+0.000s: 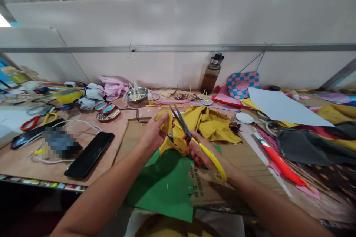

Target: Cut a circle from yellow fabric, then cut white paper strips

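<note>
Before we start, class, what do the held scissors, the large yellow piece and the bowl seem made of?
Scissors: grey blades with a metallic sheen, likely steel; smooth yellow handle, probably plastic.
Yellow piece: matte, with soft folds and creases, so probably cloth.
Bowl: silvery, with bright reflections, likely polished metal.

PLACE: you sat in what looked like a craft workshop | SURFACE: yours was crowded with yellow cloth, a green sheet, cardboard and small fan-shaped stick pieces | TOOL: you had yellow-handled scissors | ROOM: a plain white partition with a metal rail faced you
</note>
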`<control>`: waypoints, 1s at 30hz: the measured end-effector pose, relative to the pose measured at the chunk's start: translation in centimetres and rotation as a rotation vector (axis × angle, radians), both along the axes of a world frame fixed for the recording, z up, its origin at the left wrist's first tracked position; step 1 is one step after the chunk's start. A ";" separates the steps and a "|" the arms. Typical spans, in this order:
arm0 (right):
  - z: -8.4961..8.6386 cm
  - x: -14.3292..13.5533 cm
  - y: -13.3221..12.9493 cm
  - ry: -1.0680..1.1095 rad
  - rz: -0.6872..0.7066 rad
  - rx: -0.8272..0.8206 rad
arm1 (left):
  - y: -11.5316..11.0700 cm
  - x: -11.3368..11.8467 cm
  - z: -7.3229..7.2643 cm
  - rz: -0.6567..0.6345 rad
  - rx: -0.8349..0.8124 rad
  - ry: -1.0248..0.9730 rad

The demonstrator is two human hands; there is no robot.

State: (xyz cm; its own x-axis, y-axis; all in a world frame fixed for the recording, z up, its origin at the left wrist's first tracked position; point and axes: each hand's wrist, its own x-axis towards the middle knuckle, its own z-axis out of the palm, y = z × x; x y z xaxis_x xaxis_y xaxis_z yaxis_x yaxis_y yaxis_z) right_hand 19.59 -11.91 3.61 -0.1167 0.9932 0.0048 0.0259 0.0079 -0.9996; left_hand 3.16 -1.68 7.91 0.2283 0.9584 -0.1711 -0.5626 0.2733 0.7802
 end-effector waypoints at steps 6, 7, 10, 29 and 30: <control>0.4 -0.2 0.0 0.046 -0.001 -0.036 | 0.0 0.0 -0.3 -0.052 -0.014 -0.054; 0.6 -0.2 -0.1 0.053 -0.005 -0.046 | 0.0 -0.1 -0.3 -0.051 -0.004 -0.060; 1.1 -0.3 -0.3 0.033 -0.018 -0.036 | 0.0 -0.1 -0.4 -0.029 0.007 -0.090; 1.9 -0.5 -0.7 -0.331 0.030 0.246 | -2.1 0.8 -0.3 0.077 0.058 -0.102; 1.9 -0.6 -0.8 -0.327 0.024 0.254 | -2.1 0.8 -0.4 0.087 0.070 -0.096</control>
